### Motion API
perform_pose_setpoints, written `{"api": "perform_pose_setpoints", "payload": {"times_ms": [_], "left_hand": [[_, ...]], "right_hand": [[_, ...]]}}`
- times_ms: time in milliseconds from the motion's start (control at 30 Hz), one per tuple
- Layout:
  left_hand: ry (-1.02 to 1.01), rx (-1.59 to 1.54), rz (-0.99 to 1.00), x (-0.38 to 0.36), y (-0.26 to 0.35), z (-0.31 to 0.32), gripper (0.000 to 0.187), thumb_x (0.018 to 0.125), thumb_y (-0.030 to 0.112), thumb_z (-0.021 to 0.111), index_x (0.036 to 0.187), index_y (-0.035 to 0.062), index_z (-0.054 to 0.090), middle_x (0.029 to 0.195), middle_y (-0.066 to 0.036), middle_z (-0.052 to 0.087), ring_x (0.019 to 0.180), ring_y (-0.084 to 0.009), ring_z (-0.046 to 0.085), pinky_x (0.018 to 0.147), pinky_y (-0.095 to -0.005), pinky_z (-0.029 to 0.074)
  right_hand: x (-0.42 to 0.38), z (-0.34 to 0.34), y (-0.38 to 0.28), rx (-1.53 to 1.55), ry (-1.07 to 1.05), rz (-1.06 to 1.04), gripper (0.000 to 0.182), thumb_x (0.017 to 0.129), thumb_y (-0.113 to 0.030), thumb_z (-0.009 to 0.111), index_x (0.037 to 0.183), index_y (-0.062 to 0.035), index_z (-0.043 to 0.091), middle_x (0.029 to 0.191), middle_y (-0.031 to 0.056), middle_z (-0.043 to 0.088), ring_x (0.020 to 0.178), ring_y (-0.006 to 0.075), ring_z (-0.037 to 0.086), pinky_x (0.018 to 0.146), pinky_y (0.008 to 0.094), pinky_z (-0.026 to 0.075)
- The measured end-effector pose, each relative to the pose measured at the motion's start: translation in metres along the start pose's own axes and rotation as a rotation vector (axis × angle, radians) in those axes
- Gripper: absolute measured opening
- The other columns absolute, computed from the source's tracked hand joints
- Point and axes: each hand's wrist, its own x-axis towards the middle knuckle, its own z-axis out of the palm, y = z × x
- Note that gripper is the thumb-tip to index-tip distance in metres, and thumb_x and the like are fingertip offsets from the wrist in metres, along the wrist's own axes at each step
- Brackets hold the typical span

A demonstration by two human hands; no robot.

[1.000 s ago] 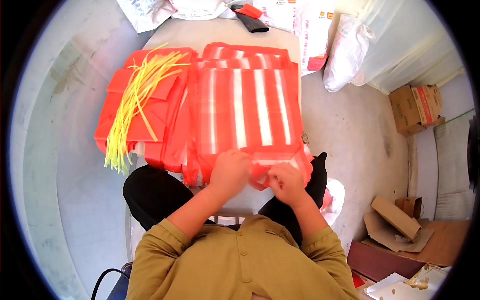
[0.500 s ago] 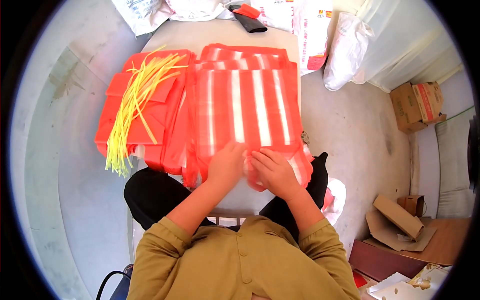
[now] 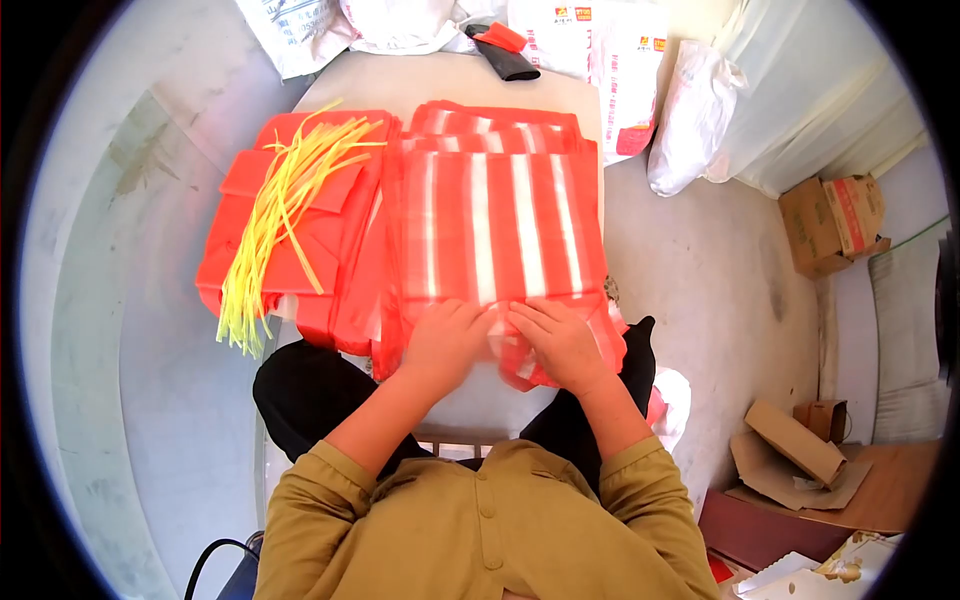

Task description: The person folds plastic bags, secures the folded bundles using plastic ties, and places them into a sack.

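A stack of red-and-white striped sheets (image 3: 505, 225) lies on the table in front of me. At its near edge my left hand (image 3: 448, 338) is closed on the thin material, its fingertips partly blurred. Just to the right, my right hand (image 3: 556, 338) has its fingers bent over the same edge, gripping it. Loose red and white material hangs below and between both hands. Left of the stack, a bundle of yellow strips (image 3: 280, 215) rests on folded red material (image 3: 330, 185).
Beyond the table (image 3: 390, 78) stand white printed sacks (image 3: 625, 85) and a black and red item (image 3: 508, 55). A rolled white sack (image 3: 692, 120) is at the right. Cardboard boxes (image 3: 828, 222) and flattened cardboard (image 3: 795, 450) lie farther right.
The view has shifted slightly, so the table and stacks sit lower. My left hand has moved a little left and down along the near edge; my right hand stays at the edge.
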Motion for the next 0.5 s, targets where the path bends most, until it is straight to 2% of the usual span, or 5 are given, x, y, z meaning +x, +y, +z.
{"api": "perform_pose_setpoints", "payload": {"times_ms": [167,233,333,433,500], "left_hand": [[0.082,0.01,0.005,-0.006,-0.015,-0.021,0.032,0.075,0.008,0.072,0.108,0.005,0.07,0.1,-0.009,0.068,0.098,-0.0298,0.065,0.087,-0.0425,0.052],[0.095,-0.011,-0.018,-0.014,-0.027,-0.028,0.027,0.077,0.009,0.072,0.104,0.0058,0.071,0.097,-0.011,0.069,0.095,-0.0309,0.066,0.086,-0.0439,0.053],[-0.11,-0.11,-0.223,-0.023,-0.038,-0.049,0.024,0.083,0.012,0.074,0.105,0.004,0.07,0.095,-0.015,0.069,0.091,-0.0325,0.067,0.08,-0.0432,0.053],[-0.102,-0.391,-0.511,-0.019,-0.048,-0.068,0.02,0.087,0.021,0.074,0.093,0.0026,0.069,0.081,-0.016,0.067,0.079,-0.0362,0.065,0.071,-0.0438,0.052],[-0.095,-0.457,-0.564,-0.017,-0.062,-0.067,0.028,0.087,0.025,0.075,0.098,0.0001,0.069,0.084,-0.017,0.069,0.08,-0.035,0.068,0.07,-0.0419,0.052]], "right_hand": [[0.013,-0.014,-0.014,0.149,-0.109,0.194,0.035,0.087,-0.003,0.061,0.12,-0.0115,0.07,0.11,0.0115,0.074,0.1,0.0319,0.07,0.085,0.0401,0.057],[0.027,-0.028,-0.018,0.13,-0.35,0.289,0.032,0.089,-0.007,0.062,0.119,-0.011,0.07,0.104,0.0136,0.073,0.094,0.0343,0.07,0.081,0.0421,0.056],[0.049,-0.041,-0.01,0.134,-0.571,0.347,0.027,0.092,-0.013,0.063,0.118,-0.0084,0.069,0.099,0.0167,0.072,0.09,0.0357,0.069,0.078,0.0442,0.054],[0.068,-0.041,0.011,0.281,-0.586,0.393,0.025,0.095,-0.017,0.064,0.116,-0.0051,0.068,0.096,0.0173,0.071,0.088,0.0335,0.068,0.078,0.0436,0.053],[0.082,-0.037,0.028,0.374,-0.616,0.435,0.026,0.095,-0.019,0.064,0.116,-0.0032,0.068,0.1,0.0184,0.071,0.093,0.0328,0.068,0.082,0.0431,0.053]]}}
